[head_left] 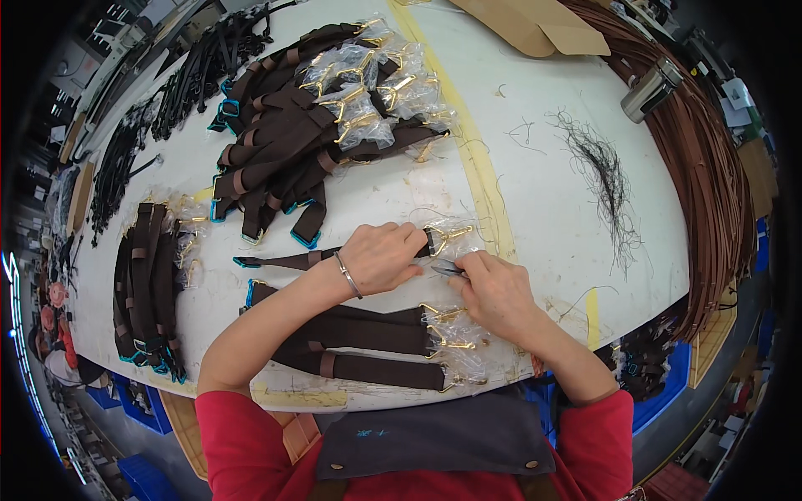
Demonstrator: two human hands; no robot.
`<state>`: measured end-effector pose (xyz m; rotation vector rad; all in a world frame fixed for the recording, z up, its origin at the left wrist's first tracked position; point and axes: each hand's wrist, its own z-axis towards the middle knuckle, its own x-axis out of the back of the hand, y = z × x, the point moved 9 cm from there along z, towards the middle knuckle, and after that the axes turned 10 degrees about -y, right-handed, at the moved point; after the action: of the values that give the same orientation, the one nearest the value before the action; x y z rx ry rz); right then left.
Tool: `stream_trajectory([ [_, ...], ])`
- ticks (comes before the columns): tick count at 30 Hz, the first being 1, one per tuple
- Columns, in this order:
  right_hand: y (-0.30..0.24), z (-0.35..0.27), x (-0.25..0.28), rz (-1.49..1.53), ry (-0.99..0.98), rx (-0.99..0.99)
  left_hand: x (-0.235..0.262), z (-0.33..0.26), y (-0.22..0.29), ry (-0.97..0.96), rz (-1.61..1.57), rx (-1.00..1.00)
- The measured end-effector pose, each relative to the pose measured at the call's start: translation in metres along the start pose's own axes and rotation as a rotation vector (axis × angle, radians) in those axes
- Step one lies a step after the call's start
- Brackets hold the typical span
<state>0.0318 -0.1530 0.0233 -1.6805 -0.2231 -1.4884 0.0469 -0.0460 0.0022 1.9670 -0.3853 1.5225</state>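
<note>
My left hand [380, 257] is closed on a dark brown strap [291, 261], near the end with a gold snap hook [449, 239] in clear plastic. The strap's other end, with a blue-covered buckle, lies to the left. In my right hand [499, 292] is a pair of small metal thread snips [447, 268], its tip just below the hook and close to my left fingers. The handles are hidden in my grip. Nearer to me, several similar brown straps [380, 331] lie side by side, their plastic-wrapped hooks toward the right.
Beyond my hands is a heap of brown straps [288, 134]; another bundle [149, 275] lies left. Black straps [205, 71] line the far left edge. Loose dark threads [603, 171], a steel flask [652, 89], long brown strips [689, 184] and cardboard [535, 25] are on the right side.
</note>
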Motion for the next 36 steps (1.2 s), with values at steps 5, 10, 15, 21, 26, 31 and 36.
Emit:
stream_trajectory([
  [5, -0.004, 0.009, -0.009, -0.082, 0.002, 0.013, -0.006, 0.002, 0.002, 0.040, 0.026, -0.047],
  [10, -0.004, 0.011, -0.012, -0.131, -0.002, 0.006, -0.003, 0.005, -0.008, 0.041, -0.131, -0.052],
  [15, -0.003, 0.012, -0.018, -0.162, 0.007, 0.006, -0.002, 0.013, -0.012, -0.066, -0.256, -0.030],
  [21, -0.010, 0.016, -0.017, -0.250, -0.001, 0.022, -0.002, 0.018, -0.007, -0.144, -0.228, -0.019],
  [26, -0.011, 0.016, -0.016, -0.268, -0.001, 0.038, -0.004, 0.025, -0.004, -0.199, -0.157, -0.061],
  [31, -0.008, 0.016, -0.018, -0.229, -0.025, 0.056, -0.005, 0.030, -0.003, -0.281, -0.143, -0.069],
  [36, 0.001, 0.016, 0.011, -0.052, 0.015, -0.016, 0.034, 0.022, -0.040, 0.146, -0.641, 0.049],
])
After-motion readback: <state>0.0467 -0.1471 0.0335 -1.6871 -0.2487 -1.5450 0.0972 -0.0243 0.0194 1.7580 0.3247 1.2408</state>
